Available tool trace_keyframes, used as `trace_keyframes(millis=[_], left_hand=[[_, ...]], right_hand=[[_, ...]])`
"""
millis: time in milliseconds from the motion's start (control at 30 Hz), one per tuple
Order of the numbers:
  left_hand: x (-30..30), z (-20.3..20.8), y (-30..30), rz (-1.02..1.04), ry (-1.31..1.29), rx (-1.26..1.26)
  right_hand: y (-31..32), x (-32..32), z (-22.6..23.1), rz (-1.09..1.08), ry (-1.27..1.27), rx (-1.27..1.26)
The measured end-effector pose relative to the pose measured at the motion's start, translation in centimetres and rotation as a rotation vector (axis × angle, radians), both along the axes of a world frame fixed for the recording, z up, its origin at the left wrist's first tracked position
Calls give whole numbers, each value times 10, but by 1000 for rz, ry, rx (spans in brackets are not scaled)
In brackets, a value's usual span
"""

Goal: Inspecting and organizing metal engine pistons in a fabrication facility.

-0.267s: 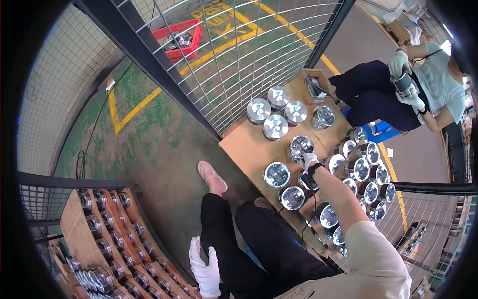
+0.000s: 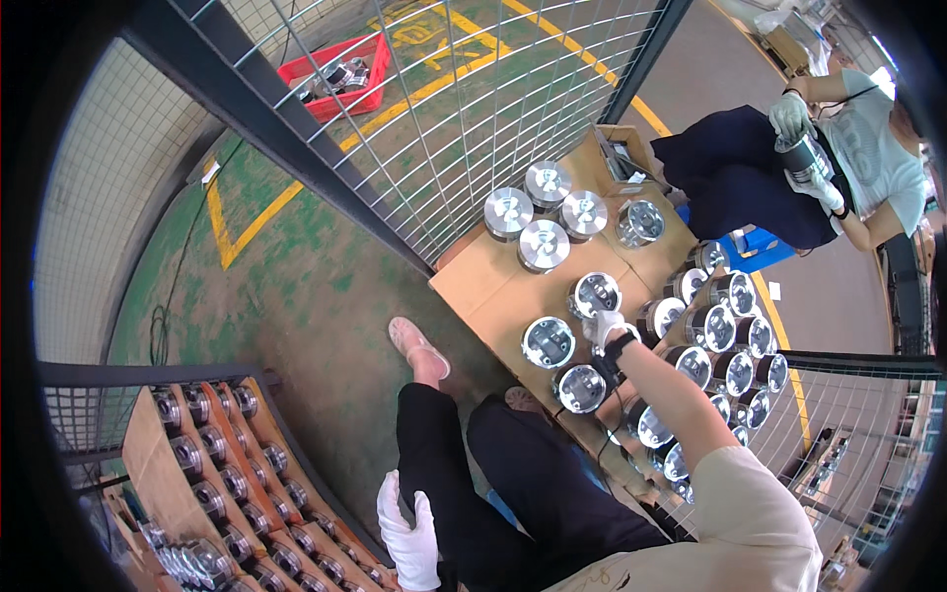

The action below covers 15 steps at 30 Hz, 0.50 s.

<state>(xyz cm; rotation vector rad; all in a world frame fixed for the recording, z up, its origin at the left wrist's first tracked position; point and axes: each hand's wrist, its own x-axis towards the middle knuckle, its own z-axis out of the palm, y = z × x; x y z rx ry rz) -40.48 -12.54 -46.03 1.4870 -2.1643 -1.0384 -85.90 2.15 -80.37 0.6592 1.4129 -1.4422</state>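
Observation:
My right hand (image 2: pixel 604 331), white-gloved with a dark band at the wrist, is closed at the near side of a shiny metal piston (image 2: pixel 597 293) on the cardboard-topped table (image 2: pixel 472 293). Its fingertips are partly hidden. Close by stand another piston (image 2: pixel 548 342) and a further one (image 2: pixel 582 389), hollow ends up. Farther back, several pistons (image 2: pixel 544 246) show flat crowns, beside one with its hollow end up (image 2: pixel 640 224). My left hand (image 2: pixel 407 538), also gloved, hovers beside my thigh, fingers apart and holding nothing.
Many pistons (image 2: pixel 711 328) crowd the table's right side. A tilted rack (image 2: pixel 158 449) of pistons stands at lower left. Wire mesh (image 2: pixel 473 128) borders the far side, with a red crate (image 2: pixel 367 102) beyond. At right, a seated co-worker (image 2: pixel 858 148) holds a piston (image 2: pixel 804 158).
My right hand has shifted slightly left and nearer to me, and the piston by it sits a little nearer and less tilted. My left hand stays about where it was.

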Motion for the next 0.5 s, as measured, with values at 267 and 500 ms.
trace_keyframes(millis=[267, 500], left_hand=[[-23, 15, -5, -82, -11, -24], [3, 5, -12, -14, -64, 16]], right_hand=[[-115, 16, 88, -4, -241, -279], [-155, -39, 31, -285, -133, -383]])
